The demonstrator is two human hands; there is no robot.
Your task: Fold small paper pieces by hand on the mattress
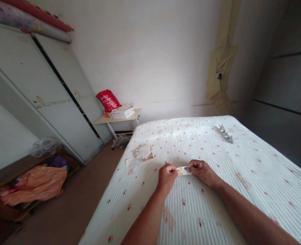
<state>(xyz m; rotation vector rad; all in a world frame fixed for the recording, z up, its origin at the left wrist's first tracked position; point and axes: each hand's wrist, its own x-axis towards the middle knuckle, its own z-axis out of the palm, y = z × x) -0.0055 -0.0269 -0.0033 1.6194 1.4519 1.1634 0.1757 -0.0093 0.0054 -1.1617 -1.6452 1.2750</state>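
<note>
Over the bed, my left hand (167, 175) pinches the left end of a small printed paper strip (183, 170) with yellow and bluish patches. At its right end, my right hand (201, 172) grips the same strip between thumb and fingers. The strip is stretched level between the two hands, and its ends are hidden by the fingers. Cut newspaper pieces (144, 154) lie on the bed beyond my left hand. Farther off to the right rests a zigzag grey-white object (224, 133), perhaps folded paper; its kind is unclear.
A quilted white bed cover (191, 211) with red spots spreads beneath my arms. Past its far left corner stands a small table (117, 119) bearing a red bag (108, 100) and a white box (125, 111). Cabinets (51, 81) and an orange plastic bag (38, 183) are at left.
</note>
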